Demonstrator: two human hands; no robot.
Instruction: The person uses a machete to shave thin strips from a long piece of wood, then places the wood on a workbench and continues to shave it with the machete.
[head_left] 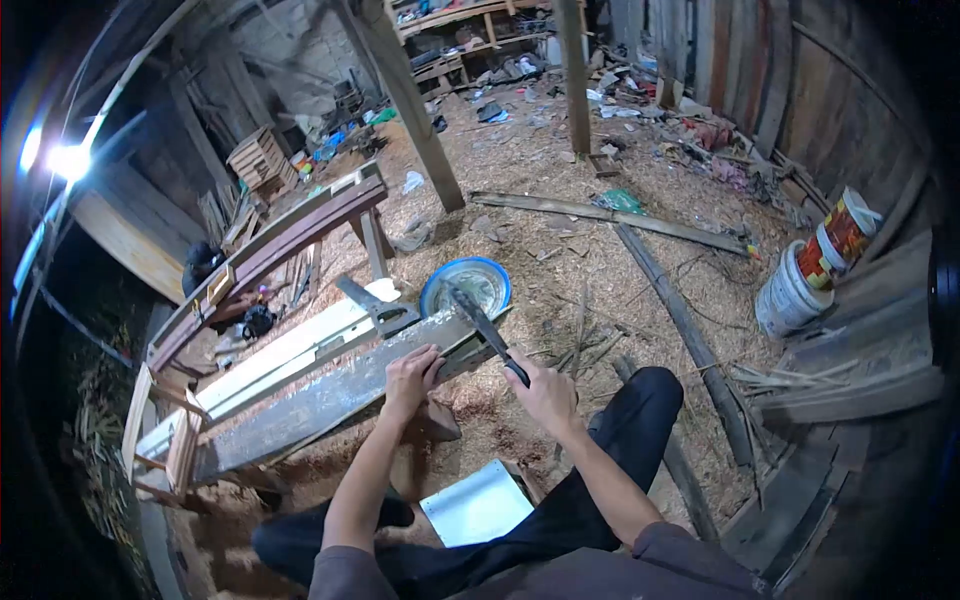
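Observation:
My right hand (pixel 546 393) is wrapped around the black handle of a large knife (pixel 482 322). Its dark, broad blade points away from me and to the left, over the end of a worn grey plank (pixel 320 390). My left hand (pixel 411 380) is closed on a narrow wooden piece (pixel 462 357) at the plank's edge, its fingers partly hiding the wood. The blade crosses above this piece in view. Just beyond the plank's end sits a blue-rimmed basin (pixel 464 282). A flat grey tool with a cut-out handle (pixel 388 315) lies on the boards left of it.
A white board (pixel 478 503) lies between my legs. Wood shavings cover the ground. Posts (pixel 420 130) rise ahead, and a long beam (pixel 690 345) lies at right. Stacked buckets (pixel 797 290) stand by the right wall. A long wooden frame (pixel 270 255) stands at left.

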